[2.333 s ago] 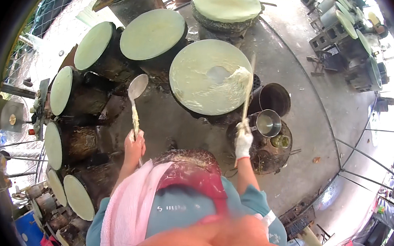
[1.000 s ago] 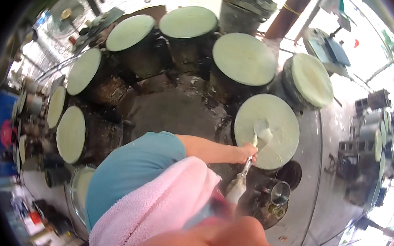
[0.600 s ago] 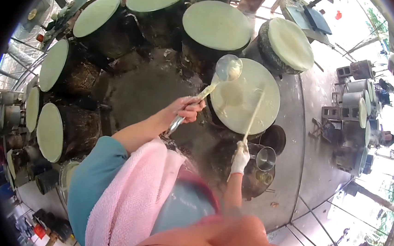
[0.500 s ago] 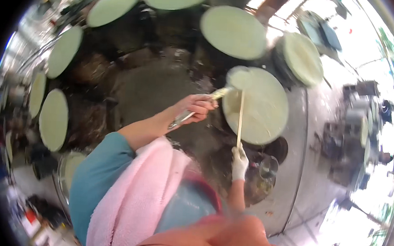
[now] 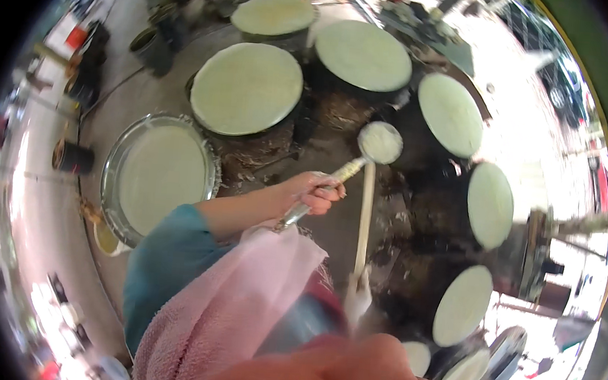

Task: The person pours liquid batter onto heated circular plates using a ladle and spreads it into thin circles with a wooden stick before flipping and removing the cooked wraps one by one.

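Observation:
My left hand (image 5: 318,193) is closed around a metal ladle's handle (image 5: 348,169), which has a yellowish patterned wrap. The ladle's round bowl (image 5: 380,143) has pale batter in or on it. In a white glove, my right hand (image 5: 359,299) grips a long light wooden stick (image 5: 365,223) upright in the picture. The stick's far end meets the ladle's underside; whether they touch I cannot tell. Beyond the ladle lie round griddles covered in pale batter, such as one griddle (image 5: 363,55) at the far middle and another griddle (image 5: 246,89) at the left.
A wide metal basin (image 5: 212,176) holding pale batter stands at my left. More covered griddles, like this one (image 5: 490,205), curve round on the right. A dark bucket (image 5: 151,49) is on the floor at the far left. A pink towel (image 5: 217,290) hangs over my front.
My view has turned left, bringing the basin into sight. The ladle and stick, over a pale griddle before, are now away from it over the dark middle, both hands still gripping.

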Demonstrator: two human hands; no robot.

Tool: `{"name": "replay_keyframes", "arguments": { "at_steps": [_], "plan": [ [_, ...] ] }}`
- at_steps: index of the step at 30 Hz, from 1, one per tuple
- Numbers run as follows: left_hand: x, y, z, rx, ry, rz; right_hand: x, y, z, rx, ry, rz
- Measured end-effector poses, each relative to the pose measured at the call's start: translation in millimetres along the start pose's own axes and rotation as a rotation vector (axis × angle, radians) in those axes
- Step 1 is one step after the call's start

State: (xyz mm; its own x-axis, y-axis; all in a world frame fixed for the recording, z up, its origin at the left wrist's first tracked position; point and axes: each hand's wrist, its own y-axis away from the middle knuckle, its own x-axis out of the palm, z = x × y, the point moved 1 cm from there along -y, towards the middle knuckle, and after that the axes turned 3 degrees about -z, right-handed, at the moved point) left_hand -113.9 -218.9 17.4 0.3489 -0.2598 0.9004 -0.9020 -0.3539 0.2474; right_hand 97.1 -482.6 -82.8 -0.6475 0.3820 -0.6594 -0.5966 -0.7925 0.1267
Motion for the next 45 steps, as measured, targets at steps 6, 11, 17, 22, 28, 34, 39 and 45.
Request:
{"name": "replay_keyframes", "arguments": {
  "at_steps": [6, 11, 17, 22, 28, 34, 39, 45],
  "plan": [
    [-49.5, 111.9, -60.6, 0.554, 0.062, -0.255, 83.0, -193.2, 122.7, -0.439, 0.575, 0.173],
    [-92.1, 186.1, -44.0, 0.934, 0.2, -0.449, 148.3, -307.8, 167.6, -0.579, 0.647, 0.266],
    [-81.7, 214.1, -13.2, 1.32, 0.521, -0.527, 187.1, -391.2, 215.6, -0.741, 0.602, 0.402],
    [-51.4, 202.2, -10.5, 1.566, 0.661, -0.573, 229.6, -463.2, 273.3, -0.871, 0.482, 0.567],
    [-23.2, 179.0, -7.3, 1.805, 0.619, -0.529, 303.3, -510.6, 342.2, -0.989, 0.538, 0.75],
    [-7.4, 163.4, 3.5, 1.885, 0.665, -0.494, 443.4, -488.4, 410.0, -0.234, -0.332, 1.527],
    [-8.9, 171.6, 13.5, 1.91, 0.742, -0.464, 487.5, -449.8, 456.0, -0.83, -0.131, 1.224],
    [-27.6, 202.2, 27.6, 1.902, 0.743, -0.633, 395.2, -374.3, 523.3, -0.798, -0.154, 1.295]
  ]
}}
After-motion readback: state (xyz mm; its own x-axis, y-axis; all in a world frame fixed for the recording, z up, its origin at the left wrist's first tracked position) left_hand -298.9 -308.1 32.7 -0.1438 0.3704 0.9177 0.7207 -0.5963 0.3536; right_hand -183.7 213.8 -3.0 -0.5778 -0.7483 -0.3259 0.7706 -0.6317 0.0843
